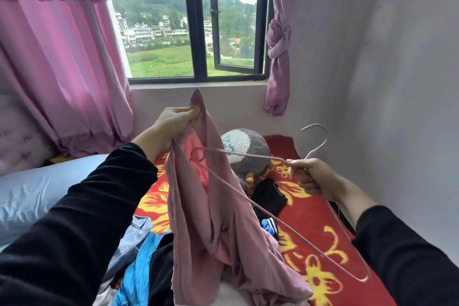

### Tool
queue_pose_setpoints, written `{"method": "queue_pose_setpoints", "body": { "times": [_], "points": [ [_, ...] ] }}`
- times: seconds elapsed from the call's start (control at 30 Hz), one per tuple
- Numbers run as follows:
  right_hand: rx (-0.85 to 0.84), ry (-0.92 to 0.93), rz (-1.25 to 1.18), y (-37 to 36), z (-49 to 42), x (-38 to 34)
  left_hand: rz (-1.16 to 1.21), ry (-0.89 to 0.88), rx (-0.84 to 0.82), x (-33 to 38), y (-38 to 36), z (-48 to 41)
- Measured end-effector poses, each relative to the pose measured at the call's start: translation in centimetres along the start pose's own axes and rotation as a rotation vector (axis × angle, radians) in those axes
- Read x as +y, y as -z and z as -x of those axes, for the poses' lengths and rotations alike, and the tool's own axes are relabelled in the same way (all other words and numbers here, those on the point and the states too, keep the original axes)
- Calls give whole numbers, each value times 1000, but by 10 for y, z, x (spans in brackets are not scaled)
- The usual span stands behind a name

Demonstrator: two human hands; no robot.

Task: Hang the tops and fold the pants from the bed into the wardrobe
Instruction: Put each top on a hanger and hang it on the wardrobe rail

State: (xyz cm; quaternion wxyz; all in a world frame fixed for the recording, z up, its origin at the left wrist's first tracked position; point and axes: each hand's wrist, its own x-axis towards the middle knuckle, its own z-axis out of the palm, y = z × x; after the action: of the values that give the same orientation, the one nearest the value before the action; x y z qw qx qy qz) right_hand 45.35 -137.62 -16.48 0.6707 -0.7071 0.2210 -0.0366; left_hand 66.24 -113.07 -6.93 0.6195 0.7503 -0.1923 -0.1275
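A dusty pink button shirt [213,211] hangs in the air over the bed, pinched at its collar by my left hand [171,119]. My right hand [308,176] grips a pink wire hanger [270,218] just below its hook. One arm of the hanger reaches left into the shirt's neck opening, the other slants down to the right over the blanket. More clothes lie heaped on the bed below: a bright blue garment [139,271], a light denim piece [131,236] and black garments [268,196].
The bed carries a red blanket with yellow flowers [315,226] and a pale blue pillow [32,196] on the left. A grey plush toy [246,149] sits near the wall. Pink curtains [57,62] frame a window [198,32]; a bare wall [397,107] stands close on the right.
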Motion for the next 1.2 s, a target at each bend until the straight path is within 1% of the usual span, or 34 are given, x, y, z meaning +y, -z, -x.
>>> {"method": "queue_pose_setpoints", "body": {
  "times": [0.07, 0.17, 0.23, 0.27, 0.3, 0.37, 0.4, 0.47, 0.5, 0.53, 0.57, 0.6, 0.63, 0.67, 0.7, 0.73, 0.77, 0.83, 0.9, 0.93, 0.97, 1.0, 1.07, 1.13, 1.2],
  "points": [
    [9, 30, 117, -22, 0, -3, 18, -16, -42, 2, -5, 6],
    [54, 126, 189, -62, -8, -12, 92, -44, -119, 11, -23, 18],
    [140, 198, 388, -79, -15, -16, 141, -44, -161, 17, -30, 28],
    [193, 223, 489, -83, -18, -18, 118, -43, -182, 18, -30, 31],
    [243, 246, 527, -85, -21, -19, 83, -41, -226, 17, -28, 35],
    [286, 291, 460, -83, -22, -23, -3, -18, -403, 12, -18, 41],
    [290, 322, 405, -81, -22, -27, -90, 20, -538, 10, -11, 46],
    [273, 382, 307, -77, -20, -33, -347, 124, -835, 10, -1, 56],
    [251, 399, 275, -77, -18, -36, -445, 134, -919, 10, 1, 57],
    [225, 407, 258, -77, -16, -37, -505, 88, -899, 9, 0, 54],
    [199, 409, 255, -77, -15, -38, -532, -11, -774, 7, -3, 50],
    [175, 410, 260, -78, -13, -38, -562, -145, -581, 3, -6, 44],
    [148, 416, 269, -79, -10, -37, -656, -299, -397, -1, -10, 39],
    [128, 425, 275, -81, -7, -37, -811, -444, -291, -6, -14, 35],
    [109, 427, 276, -83, -2, -36, -950, -528, -287, -12, -19, 31],
    [88, 419, 268, -87, 2, -36, -1049, -561, -312, -19, -24, 27],
    [46, 390, 243, -90, 7, -37, -1080, -523, -328, -23, -27, 26],
    [-108, 277, 140, -94, 19, -41, -1054, -469, -274, -28, -31, 25],
    [-295, 181, 42, -92, 26, -45, -977, -471, -247, -31, -29, 21],
    [-346, 168, 33, -87, 28, -47, -936, -483, -256, -33, -27, 19],
    [-362, 158, 46, -82, 27, -47, -891, -465, -272, -34, -25, 18],
    [-350, 138, 68, -78, 26, -46, -824, -442, -286, -35, -23, 17],
    [-263, 128, 167, -78, 21, -39, -691, -381, -335, -33, -21, 20],
    [-148, 214, 337, -86, 14, -29, -610, -356, -372, -30, -22, 24],
    [-20, 366, 553, -94, 6, -21, -572, -356, -422, -27, -22, 29]
  ]
}}
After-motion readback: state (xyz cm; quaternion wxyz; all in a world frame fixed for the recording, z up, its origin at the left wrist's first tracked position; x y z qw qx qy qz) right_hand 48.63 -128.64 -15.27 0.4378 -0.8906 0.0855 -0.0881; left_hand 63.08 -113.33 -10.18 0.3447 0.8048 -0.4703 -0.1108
